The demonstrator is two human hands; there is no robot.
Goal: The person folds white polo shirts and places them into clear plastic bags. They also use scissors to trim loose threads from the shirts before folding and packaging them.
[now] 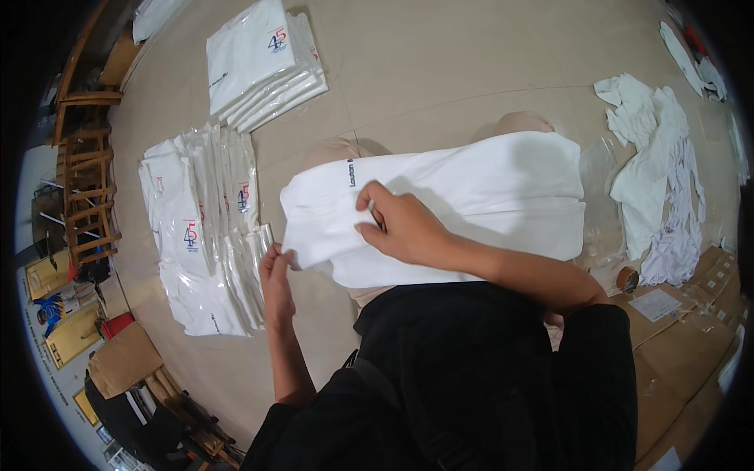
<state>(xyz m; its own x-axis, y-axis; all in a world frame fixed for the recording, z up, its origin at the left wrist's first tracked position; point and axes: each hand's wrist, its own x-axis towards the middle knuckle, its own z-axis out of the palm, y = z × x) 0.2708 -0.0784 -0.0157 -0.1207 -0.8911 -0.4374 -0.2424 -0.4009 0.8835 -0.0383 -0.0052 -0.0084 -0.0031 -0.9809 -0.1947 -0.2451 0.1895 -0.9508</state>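
A partly folded white shirt [487, 177] lies across my lap, with small dark lettering on its upper left part. My left hand [276, 281] pinches the lower left corner of the cloth between thumb and fingers. Over the middle of the shirt rests my right hand [408, 229], its thumb and forefinger curved apart with a gap between them and no cloth visibly gripped. A long crease runs along the right half of the garment.
Bagged white shirts are piled on the floor at left [208, 235], with another stack [259, 67] beyond. Loose white cloth [648, 165] lies at right, near a tape roll [627, 279] and cardboard [675, 345]. Wooden furniture [88, 188] lines the far left.
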